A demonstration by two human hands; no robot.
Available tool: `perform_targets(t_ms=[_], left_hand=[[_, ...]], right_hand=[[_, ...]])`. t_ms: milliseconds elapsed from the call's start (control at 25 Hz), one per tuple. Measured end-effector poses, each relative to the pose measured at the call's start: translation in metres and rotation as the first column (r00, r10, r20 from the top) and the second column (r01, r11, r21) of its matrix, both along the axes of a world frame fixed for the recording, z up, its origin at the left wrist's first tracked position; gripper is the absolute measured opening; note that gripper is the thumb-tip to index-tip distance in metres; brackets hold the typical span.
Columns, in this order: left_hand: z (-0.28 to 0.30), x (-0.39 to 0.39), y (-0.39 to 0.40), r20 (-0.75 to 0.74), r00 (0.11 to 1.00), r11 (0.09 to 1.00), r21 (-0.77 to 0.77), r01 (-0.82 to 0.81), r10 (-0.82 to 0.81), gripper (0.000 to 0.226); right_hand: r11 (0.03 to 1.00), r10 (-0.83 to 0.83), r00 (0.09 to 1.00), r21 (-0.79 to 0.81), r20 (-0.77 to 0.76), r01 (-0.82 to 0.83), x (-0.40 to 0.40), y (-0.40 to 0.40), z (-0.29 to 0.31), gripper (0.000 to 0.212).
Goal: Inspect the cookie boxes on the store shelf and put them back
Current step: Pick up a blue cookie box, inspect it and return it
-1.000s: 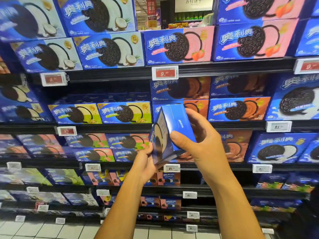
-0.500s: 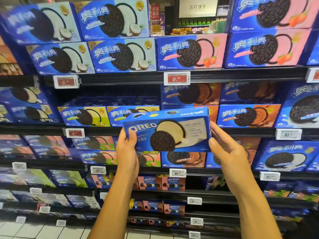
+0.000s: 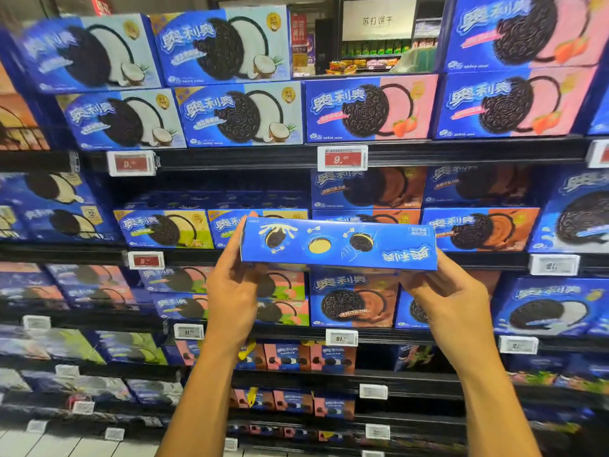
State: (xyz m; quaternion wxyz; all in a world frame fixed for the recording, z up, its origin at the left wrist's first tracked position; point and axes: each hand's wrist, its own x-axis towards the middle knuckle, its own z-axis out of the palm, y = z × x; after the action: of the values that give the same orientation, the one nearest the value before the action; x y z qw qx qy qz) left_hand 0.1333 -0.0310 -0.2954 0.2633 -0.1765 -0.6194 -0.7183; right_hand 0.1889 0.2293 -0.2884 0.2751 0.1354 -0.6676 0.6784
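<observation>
I hold a blue cookie box (image 3: 339, 244) level in front of the shelves, its narrow long side facing me with the print upside down. My left hand (image 3: 232, 295) grips the box's left end from below and behind. My right hand (image 3: 451, 301) grips the right end from underneath. Behind the box, on the second shelf, stand yellow-green cookie boxes (image 3: 164, 229) and orange ones (image 3: 478, 230).
The shelving (image 3: 263, 156) is packed with blue cookie boxes: coconut ones (image 3: 237, 117) and strawberry ones (image 3: 369, 108) on top, more rows below. Price tags (image 3: 342, 158) line the shelf edges. A pale tiled floor (image 3: 49, 446) shows at the bottom left.
The box has been turned from its front face to its narrow long side, now upside down. Both hands shifted lower, under its ends. The camera moved closer to the shelves.
</observation>
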Motion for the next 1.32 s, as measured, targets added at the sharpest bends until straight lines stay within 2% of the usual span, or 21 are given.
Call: perform_targets(t_ms=[200, 360, 400, 560, 640, 720, 760, 840, 920, 1000, 1320], left_hand=[[0.003, 0.002, -0.001, 0.036, 0.999, 1.0, 0.01, 0.003, -0.004, 0.073], [0.006, 0.006, -0.006, 0.057, 0.997, 0.996, -0.079, -0.049, 0.053, 0.051], [0.008, 0.008, -0.007, 0.076, 0.996, 0.996, -0.08, -0.046, 0.052, 0.053], [0.021, 0.007, -0.006, 0.188, 0.982, 0.999, -0.042, 0.007, 0.001, 0.072], [0.03, 0.006, -0.004, 0.239, 0.97, 0.999, -0.013, 0.053, -0.048, 0.058], [0.039, 0.004, -0.004, 0.293, 0.953, 0.996, -0.024, 0.089, -0.078, 0.027], [0.042, 0.003, -0.004, 0.326, 0.94, 0.994, -0.016, 0.106, -0.095, 0.023], [0.045, -0.001, -0.008, 0.397, 0.9, 0.984, 0.076, 0.16, -0.177, 0.035], [0.048, -0.003, -0.01, 0.414, 0.876, 0.967, 0.169, 0.192, -0.246, 0.039], [0.049, -0.002, -0.01, 0.426, 0.867, 0.961, 0.197, 0.191, -0.26, 0.037], [0.047, 0.002, -0.013, 0.428, 0.861, 0.957, 0.202, 0.206, -0.276, 0.035]], right_hand=[[0.999, -0.023, 1.0, -0.023, 0.016, 0.023, 0.002, -0.006, 0.0, 0.038], [0.994, -0.107, 0.994, -0.005, 0.011, 0.107, -0.001, 0.0, -0.002, 0.028], [0.994, -0.112, 0.994, -0.007, 0.007, 0.112, -0.002, 0.002, 0.0, 0.023], [0.995, -0.05, 0.998, -0.081, 0.028, 0.052, -0.01, 0.004, 0.011, 0.038], [0.988, 0.023, 0.997, -0.154, 0.075, -0.011, -0.013, 0.008, 0.018, 0.03], [0.977, 0.077, 0.99, -0.207, 0.118, -0.051, -0.014, 0.011, 0.025, 0.029], [0.968, 0.103, 0.984, -0.241, 0.145, -0.065, -0.016, 0.012, 0.028, 0.027], [0.946, 0.166, 0.968, -0.309, 0.189, -0.102, -0.017, 0.016, 0.031, 0.03], [0.936, 0.209, 0.954, -0.326, 0.214, -0.132, -0.019, 0.017, 0.034, 0.03], [0.938, 0.218, 0.949, -0.316, 0.227, -0.14, -0.022, 0.017, 0.035, 0.027], [0.931, 0.266, 0.934, -0.315, 0.24, -0.184, -0.025, 0.02, 0.028, 0.03]])
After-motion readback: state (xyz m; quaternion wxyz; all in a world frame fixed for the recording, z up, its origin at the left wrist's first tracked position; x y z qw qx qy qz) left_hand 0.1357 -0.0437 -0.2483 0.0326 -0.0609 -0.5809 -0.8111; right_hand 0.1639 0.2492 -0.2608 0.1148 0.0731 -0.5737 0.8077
